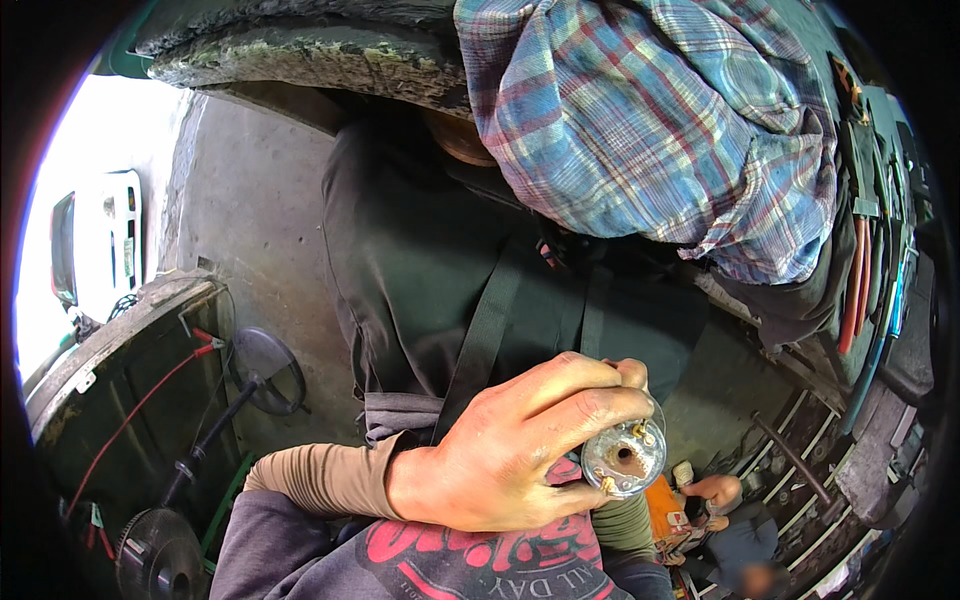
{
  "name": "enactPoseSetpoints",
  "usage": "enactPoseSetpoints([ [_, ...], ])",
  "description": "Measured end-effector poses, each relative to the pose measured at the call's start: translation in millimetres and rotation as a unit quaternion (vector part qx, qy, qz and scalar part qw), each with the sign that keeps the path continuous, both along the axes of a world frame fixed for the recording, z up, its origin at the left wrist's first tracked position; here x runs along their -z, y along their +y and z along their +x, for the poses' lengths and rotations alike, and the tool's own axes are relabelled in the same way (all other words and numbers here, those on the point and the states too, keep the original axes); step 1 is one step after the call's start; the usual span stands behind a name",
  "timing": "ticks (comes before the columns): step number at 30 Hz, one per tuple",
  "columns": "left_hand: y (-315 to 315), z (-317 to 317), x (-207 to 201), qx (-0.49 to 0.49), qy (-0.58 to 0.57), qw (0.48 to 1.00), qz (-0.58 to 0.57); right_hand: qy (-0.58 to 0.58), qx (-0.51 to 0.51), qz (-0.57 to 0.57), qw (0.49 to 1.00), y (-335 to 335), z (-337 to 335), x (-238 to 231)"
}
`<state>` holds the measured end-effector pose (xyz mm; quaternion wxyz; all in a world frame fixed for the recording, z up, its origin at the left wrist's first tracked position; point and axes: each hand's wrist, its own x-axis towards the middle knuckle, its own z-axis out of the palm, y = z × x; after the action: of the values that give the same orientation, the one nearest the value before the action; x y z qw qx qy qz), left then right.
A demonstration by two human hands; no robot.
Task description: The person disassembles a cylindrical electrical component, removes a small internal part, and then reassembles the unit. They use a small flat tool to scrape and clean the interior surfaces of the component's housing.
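Concrete floor [255,215] spreads below me, with a black steering wheel [267,370] lying on it and a plaid cloth [650,130] bunched above. My left hand [510,450] wraps tightly around a round metal switch [624,458], held at chest height, brass terminals facing up. I cannot see my right hand. Another person's hand [715,490] works below right.

Grey concrete floor [250,230] is being seen at left and centre, stained and worn. Steering wheel on black column [268,368] is lying directly on floor. Dark curved metal panel [120,400] is resting at left edge of floor, red wire [140,400] trailing over it. Toothed gear disc [158,555] is lying low at left, by green bar [225,500].
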<state>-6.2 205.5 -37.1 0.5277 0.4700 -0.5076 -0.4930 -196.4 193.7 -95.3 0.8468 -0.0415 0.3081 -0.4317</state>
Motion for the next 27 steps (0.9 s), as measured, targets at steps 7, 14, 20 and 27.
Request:
enactPoseSetpoints([
  [7, 2, 4, 2, -0.004, -0.023, 1.000, 0.000, 0.006, -0.054, -0.048, 0.997, -7, 1, -4],
  [14, 6, 8, 4, 0.001, -0.046, 0.999, 0.012, 0.056, -0.074, -0.096, 0.991, -11, 0, -4],
  [20, 9, 12, 4, 0.007, -0.058, 0.998, 0.027, 0.036, -0.068, -0.052, 0.996, -12, 0, -5],
  [27, 7, 24, 7, 0.046, -0.056, 0.995, 0.067, 0.113, -0.133, -0.003, 0.985, -17, -10, -1],
])
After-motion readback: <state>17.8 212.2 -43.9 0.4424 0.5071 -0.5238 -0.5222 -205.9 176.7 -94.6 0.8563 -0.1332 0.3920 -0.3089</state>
